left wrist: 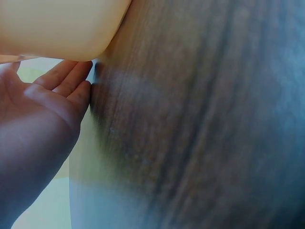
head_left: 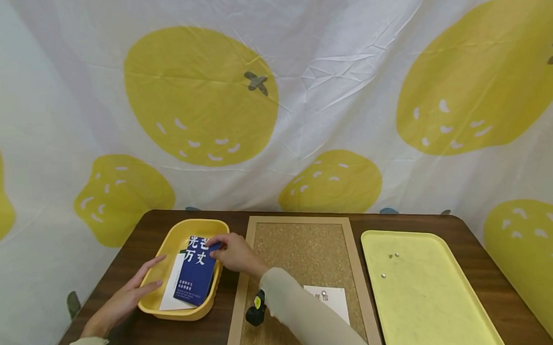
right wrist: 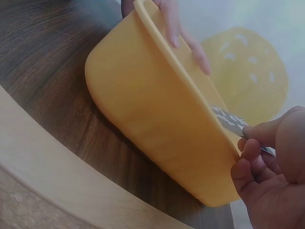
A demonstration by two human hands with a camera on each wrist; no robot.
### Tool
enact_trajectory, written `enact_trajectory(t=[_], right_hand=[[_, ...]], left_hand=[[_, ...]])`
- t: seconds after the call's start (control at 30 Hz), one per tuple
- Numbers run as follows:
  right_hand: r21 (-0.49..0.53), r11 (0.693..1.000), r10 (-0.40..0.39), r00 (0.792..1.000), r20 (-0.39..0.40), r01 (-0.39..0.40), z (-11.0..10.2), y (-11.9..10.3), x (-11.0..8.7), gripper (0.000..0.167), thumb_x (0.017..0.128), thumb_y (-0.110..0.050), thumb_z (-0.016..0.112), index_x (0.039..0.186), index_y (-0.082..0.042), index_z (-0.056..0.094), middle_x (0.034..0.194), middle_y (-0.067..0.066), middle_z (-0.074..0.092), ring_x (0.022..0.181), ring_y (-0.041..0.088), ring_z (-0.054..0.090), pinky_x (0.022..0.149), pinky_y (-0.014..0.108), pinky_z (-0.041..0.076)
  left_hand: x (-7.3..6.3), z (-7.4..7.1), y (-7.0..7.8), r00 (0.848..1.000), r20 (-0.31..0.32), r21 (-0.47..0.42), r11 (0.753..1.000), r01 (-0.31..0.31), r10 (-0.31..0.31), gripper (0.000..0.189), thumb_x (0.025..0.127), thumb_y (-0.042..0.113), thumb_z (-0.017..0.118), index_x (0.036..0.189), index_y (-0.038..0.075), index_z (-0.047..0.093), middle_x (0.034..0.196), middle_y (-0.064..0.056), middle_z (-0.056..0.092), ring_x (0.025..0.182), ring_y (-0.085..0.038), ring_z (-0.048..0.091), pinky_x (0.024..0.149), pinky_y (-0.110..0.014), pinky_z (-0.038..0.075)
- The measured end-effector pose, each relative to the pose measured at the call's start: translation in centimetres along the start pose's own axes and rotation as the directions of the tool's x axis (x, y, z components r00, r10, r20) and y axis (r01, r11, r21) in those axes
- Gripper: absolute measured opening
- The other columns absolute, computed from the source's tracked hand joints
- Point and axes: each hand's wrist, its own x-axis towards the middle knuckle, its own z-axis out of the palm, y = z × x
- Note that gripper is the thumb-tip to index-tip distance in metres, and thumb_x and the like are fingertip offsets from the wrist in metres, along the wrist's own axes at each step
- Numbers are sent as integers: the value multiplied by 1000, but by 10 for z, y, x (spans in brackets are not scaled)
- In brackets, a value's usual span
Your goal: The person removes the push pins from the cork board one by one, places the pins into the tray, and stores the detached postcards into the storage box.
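A yellow plastic basin [head_left: 175, 315] stands at the left of the table. In it lies a dark blue card [head_left: 194, 275] with large white characters, partly over a white card [head_left: 170, 293]. My right hand [head_left: 237, 253] reaches across the basin's right rim and pinches the blue card's upper right corner between thumb and fingers; the right wrist view shows the card's edge [right wrist: 231, 121] at the fingertips. My left hand [head_left: 122, 300] holds the basin's left rim, thumb and a finger over the inside. In the left wrist view, its other fingers [left wrist: 71, 78] lie along the outside.
A wood-framed cork board [head_left: 296, 254] lies mid-table, under the right forearm. A white card [head_left: 338, 299] with writing is pinned on it. At the right is a yellow tray [head_left: 427, 299] holding several small pins [head_left: 383, 276]. A lemon-print curtain [head_left: 301, 117] hangs behind.
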Motion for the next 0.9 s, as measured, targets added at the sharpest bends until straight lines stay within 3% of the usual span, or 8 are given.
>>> enact_trajectory(t=[0.13, 0.3, 0.57, 0.9], right_hand=[[-18, 1000, -19, 1000, 8, 20, 0, -1, 0, 23, 93, -7, 68, 113, -15, 73, 94, -4, 64, 74, 10, 54, 61, 19, 46], [-42, 999, -35, 999, 1, 35, 3, -2, 0, 30, 93, -9, 68, 123, -16, 69, 87, -3, 60, 71, 10, 53, 59, 20, 46], [-34, 999, -42, 999, -25, 42, 7, -3, 0, 29, 93, -13, 69, 122, -14, 69, 81, -2, 57, 68, 9, 52, 56, 19, 46], [-30, 999, -14, 1000, -15, 13, 7, -4, 0, 32, 96, -20, 66, 128, -13, 66, 88, -3, 62, 69, 9, 55, 58, 20, 50]], left_hand=[[0, 0, 0, 1000, 1, 7, 1000, 7, -7, 70, 101, 25, 54, 158, 25, 14, 164, -20, -9, 148, -48, -4, 114, -70, 3], [1, 0, 0, 1000, -2, 8, 1000, 6, -6, 69, 101, 26, 54, 158, 26, 14, 164, -20, -8, 148, -48, -4, 114, -70, 3], [1, -1, -2, 1000, -1, 10, 1000, 12, -12, 70, 101, 28, 54, 158, 26, 14, 164, -20, -9, 148, -48, -6, 114, -70, 3], [0, -1, -1, 999, 1, -14, 999, -41, 41, 66, 102, 26, 53, 157, 24, 17, 165, -16, -6, 149, -45, -9, 114, -70, 0]])
